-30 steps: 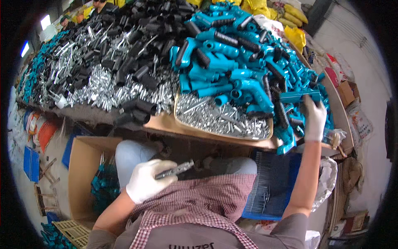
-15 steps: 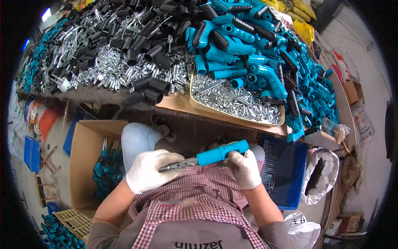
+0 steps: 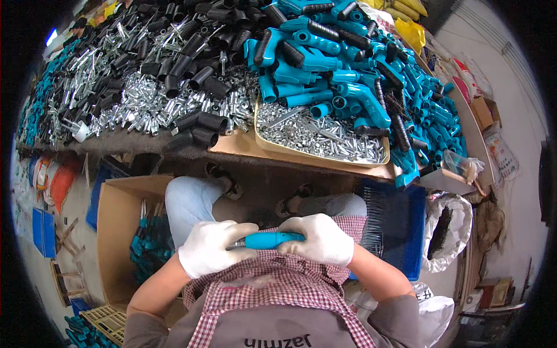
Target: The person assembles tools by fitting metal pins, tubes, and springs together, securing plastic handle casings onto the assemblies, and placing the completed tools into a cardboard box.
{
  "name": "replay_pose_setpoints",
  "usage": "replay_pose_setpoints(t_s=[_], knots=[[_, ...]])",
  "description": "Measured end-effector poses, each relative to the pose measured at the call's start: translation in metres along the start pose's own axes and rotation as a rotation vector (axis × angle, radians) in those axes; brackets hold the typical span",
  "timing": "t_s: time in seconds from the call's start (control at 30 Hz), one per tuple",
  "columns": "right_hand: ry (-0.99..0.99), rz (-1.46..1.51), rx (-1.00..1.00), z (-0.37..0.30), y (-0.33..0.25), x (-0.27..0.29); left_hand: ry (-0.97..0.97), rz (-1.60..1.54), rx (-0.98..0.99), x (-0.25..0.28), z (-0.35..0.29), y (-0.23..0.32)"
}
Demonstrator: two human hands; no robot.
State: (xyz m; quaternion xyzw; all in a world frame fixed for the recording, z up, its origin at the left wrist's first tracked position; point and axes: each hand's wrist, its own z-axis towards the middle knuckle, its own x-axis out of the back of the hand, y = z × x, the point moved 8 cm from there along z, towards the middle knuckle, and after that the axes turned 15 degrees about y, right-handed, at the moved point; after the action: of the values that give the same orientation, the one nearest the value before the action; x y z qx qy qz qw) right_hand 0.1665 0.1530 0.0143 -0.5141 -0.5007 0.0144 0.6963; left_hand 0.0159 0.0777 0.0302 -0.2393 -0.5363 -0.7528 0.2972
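Over my lap, in both gloved hands, lies a teal plastic tool housing point(image 3: 265, 240) with a metal shaft at its left end. My left hand point(image 3: 210, 249) is closed around the shaft end, hiding most of the metal. The fingers of my right hand point(image 3: 322, 240) wrap the right end of the teal body and cover part of it. Beyond my knees, the bench carries a heap of teal pistol-shaped housings point(image 3: 360, 95) with black-wrapped grips. A cream tray point(image 3: 325, 155) of small metal pins and sleeves stands beside them.
Black tubes point(image 3: 200, 77) and loose metal parts point(image 3: 152, 95) cover the bench's left side. A cardboard box point(image 3: 119, 232) with teal tools inside stands left of my legs. To my right are a blue crate point(image 3: 403, 232) with thin metal rods and a white sack point(image 3: 458, 232).
The tool has moved left and come level. My right hand has come inward and now covers its right end; more of the shaft is hidden at my left hand.
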Motion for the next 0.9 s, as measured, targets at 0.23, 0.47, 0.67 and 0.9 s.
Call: replay_pose_setpoints(t_s=[0.23, 0.47, 0.67, 0.9], knots=[[-0.165, 0.388, -0.105, 0.005, 0.022, -0.024, -0.013, -0.022, -0.107, -0.006, -0.007, 0.005], [-0.216, 0.420, -0.242, 0.000, 0.029, -0.034, -0.061, -0.069, 0.013, -0.016, -0.013, 0.000], [-0.287, 0.495, -0.292, -0.003, 0.031, -0.048, -0.119, -0.011, -0.063, -0.026, -0.004, 0.014], [-0.215, 0.174, -0.064, 0.009, 0.009, -0.008, -0.025, -0.022, -0.225, -0.034, 0.002, 0.029]])
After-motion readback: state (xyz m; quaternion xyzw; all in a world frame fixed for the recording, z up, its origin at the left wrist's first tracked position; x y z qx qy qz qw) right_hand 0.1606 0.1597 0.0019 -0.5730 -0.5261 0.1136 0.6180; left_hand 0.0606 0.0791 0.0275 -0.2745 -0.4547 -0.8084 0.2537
